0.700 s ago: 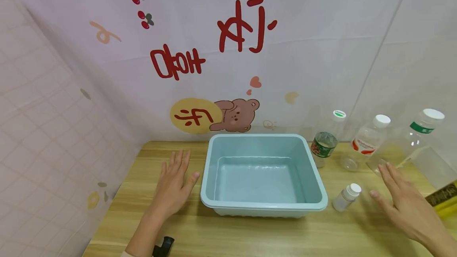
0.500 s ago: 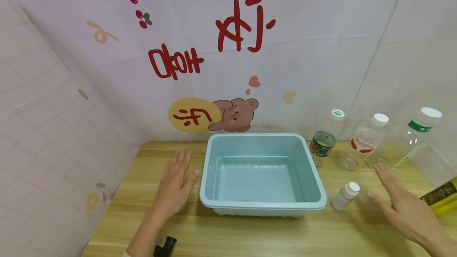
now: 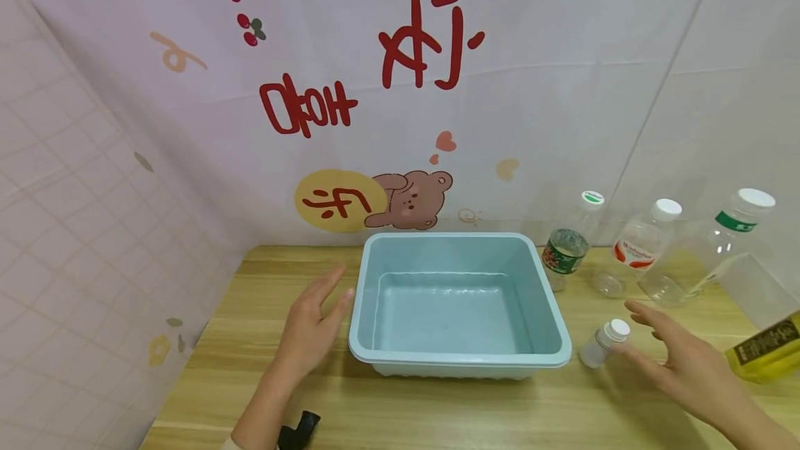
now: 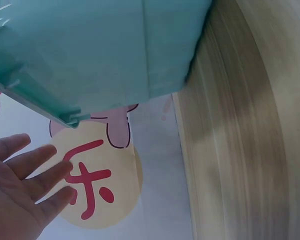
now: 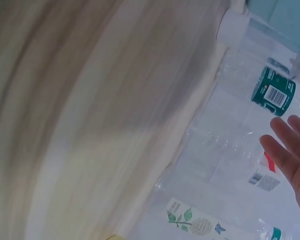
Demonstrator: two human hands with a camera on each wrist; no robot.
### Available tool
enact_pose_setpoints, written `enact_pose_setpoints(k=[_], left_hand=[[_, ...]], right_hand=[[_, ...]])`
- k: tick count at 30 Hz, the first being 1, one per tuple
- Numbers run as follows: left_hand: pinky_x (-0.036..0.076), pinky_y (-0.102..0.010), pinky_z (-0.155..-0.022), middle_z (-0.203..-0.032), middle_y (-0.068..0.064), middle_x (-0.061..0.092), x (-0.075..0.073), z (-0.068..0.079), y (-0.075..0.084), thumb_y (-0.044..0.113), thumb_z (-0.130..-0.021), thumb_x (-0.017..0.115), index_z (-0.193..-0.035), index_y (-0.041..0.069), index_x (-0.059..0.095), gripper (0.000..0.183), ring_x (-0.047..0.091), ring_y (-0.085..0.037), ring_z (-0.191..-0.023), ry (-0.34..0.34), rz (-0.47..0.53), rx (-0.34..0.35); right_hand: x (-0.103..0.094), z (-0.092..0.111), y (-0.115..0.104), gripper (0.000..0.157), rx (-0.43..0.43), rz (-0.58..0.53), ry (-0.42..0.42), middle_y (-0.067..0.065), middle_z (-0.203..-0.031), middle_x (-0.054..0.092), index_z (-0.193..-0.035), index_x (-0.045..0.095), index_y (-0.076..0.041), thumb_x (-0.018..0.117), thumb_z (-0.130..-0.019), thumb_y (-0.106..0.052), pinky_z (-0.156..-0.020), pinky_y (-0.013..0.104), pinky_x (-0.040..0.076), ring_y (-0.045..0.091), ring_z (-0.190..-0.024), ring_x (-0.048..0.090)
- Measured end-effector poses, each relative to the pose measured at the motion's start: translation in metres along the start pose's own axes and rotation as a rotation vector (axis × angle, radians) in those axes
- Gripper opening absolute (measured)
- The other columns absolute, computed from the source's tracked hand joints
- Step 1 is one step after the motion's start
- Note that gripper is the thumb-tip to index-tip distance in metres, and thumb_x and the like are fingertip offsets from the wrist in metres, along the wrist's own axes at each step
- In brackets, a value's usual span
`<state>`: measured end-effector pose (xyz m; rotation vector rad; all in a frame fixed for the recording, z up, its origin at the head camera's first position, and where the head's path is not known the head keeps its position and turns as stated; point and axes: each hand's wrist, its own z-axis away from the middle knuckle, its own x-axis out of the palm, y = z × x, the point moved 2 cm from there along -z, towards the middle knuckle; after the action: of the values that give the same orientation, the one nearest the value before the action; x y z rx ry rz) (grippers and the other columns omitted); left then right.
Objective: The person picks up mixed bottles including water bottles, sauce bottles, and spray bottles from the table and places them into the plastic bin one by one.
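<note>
A light blue plastic basin (image 3: 459, 367) stands on the wooden table. Beside its left wall is my left hand (image 3: 306, 332), holding nothing; the left wrist view shows its fingers (image 4: 37, 172) extended and apart. My right hand (image 3: 694, 370) hovers right of a small clear bottle (image 3: 595, 353) with a white cap, thumb close to it; whether they touch I cannot tell. In the right wrist view the right hand's fingers (image 5: 290, 140) are extended, holding nothing. Behind stand a green-labelled bottle (image 3: 565, 252), a red-labelled bottle (image 3: 636, 255) and a large clear bottle (image 3: 719, 248).
A yellow bottle (image 3: 765, 353) with a dark label appears tilted at the right edge. Near the left forearm lies a black object (image 3: 301, 430), its kind unclear. A white printed sheet (image 3: 500, 89) covers the wall behind the table.
My right hand has moved left, toward the small white-capped bottle, its thumb now closer to it. The left hand has turned, its fingers shifting toward the basin. The basin and bottles stay put.
</note>
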<state>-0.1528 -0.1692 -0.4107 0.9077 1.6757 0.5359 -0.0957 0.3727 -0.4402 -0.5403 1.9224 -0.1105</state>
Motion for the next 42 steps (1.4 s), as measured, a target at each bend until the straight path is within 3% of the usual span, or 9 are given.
enact_pose_setpoints(k=[3,7,13,16,22,35,42], left_hand=[[0.041,-0.062,-0.115,-0.15,-0.01,0.058,0.001,0.0,0.004,0.038,-0.105,0.065,-0.15,0.012,0.058,0.052,0.051,-0.035,-0.142,0.017,0.062,0.0],[0.046,-0.06,-0.111,-0.144,-0.009,0.064,0.004,-0.002,0.009,0.03,-0.103,0.07,-0.144,0.01,0.065,0.046,0.057,-0.033,-0.136,0.043,0.118,-0.008],[0.053,-0.055,-0.105,-0.134,-0.012,0.07,0.007,-0.001,0.012,0.014,-0.099,0.074,-0.131,0.005,0.074,0.034,0.064,-0.029,-0.128,0.085,0.187,0.035],[0.055,-0.052,-0.102,-0.131,-0.012,0.072,0.009,0.0,0.012,0.009,-0.097,0.075,-0.126,0.004,0.076,0.029,0.066,-0.028,-0.125,0.098,0.206,0.055],[0.054,-0.052,-0.103,-0.127,-0.014,0.073,0.01,0.0,0.014,0.007,-0.097,0.075,-0.119,0.002,0.079,0.024,0.067,-0.031,-0.124,0.104,0.212,0.017],[0.054,-0.053,-0.101,-0.126,-0.017,0.073,0.011,0.001,0.012,0.006,-0.096,0.074,-0.119,0.001,0.079,0.024,0.067,-0.033,-0.123,0.102,0.201,-0.005],[0.054,-0.053,-0.101,-0.126,-0.017,0.073,0.012,0.001,0.011,0.006,-0.097,0.074,-0.12,0.001,0.079,0.024,0.067,-0.032,-0.123,0.105,0.197,-0.002]], right_hand=[[0.002,-0.001,-0.002,0.075,-0.011,-0.008,0.019,0.016,-0.115,0.075,-0.14,0.06,-0.007,0.095,-0.076,-0.023,-0.069,0.017,0.052,0.022,-0.087,0.072],[0.005,-0.003,-0.005,0.066,-0.02,-0.058,0.034,0.013,-0.112,0.076,-0.133,0.065,-0.007,0.095,-0.076,-0.018,-0.078,0.0,0.042,-0.002,-0.093,0.065],[0.008,-0.004,-0.007,0.052,-0.008,-0.115,0.027,0.011,-0.103,0.078,-0.124,0.068,-0.006,0.093,-0.078,-0.012,-0.076,-0.001,0.043,-0.003,-0.088,0.066],[0.01,-0.004,-0.008,0.045,0.021,-0.145,0.003,0.006,-0.096,0.078,-0.12,0.069,-0.005,0.09,-0.081,-0.009,-0.069,0.006,0.049,-0.003,-0.082,0.066],[0.014,-0.003,-0.01,0.038,0.064,-0.18,-0.02,0.004,-0.089,0.076,-0.116,0.07,-0.005,0.088,-0.083,-0.006,-0.058,0.014,0.053,-0.005,-0.073,0.063],[0.012,-0.005,-0.013,0.032,0.134,-0.162,-0.059,0.009,-0.094,0.077,-0.115,0.07,-0.003,0.085,-0.088,-0.009,-0.058,0.021,0.055,-0.006,-0.074,0.062],[0.008,-0.01,-0.016,0.029,0.111,-0.161,-0.034,0.01,-0.093,0.077,-0.113,0.072,-0.003,0.085,-0.087,-0.007,-0.058,0.022,0.055,-0.007,-0.075,0.062]])
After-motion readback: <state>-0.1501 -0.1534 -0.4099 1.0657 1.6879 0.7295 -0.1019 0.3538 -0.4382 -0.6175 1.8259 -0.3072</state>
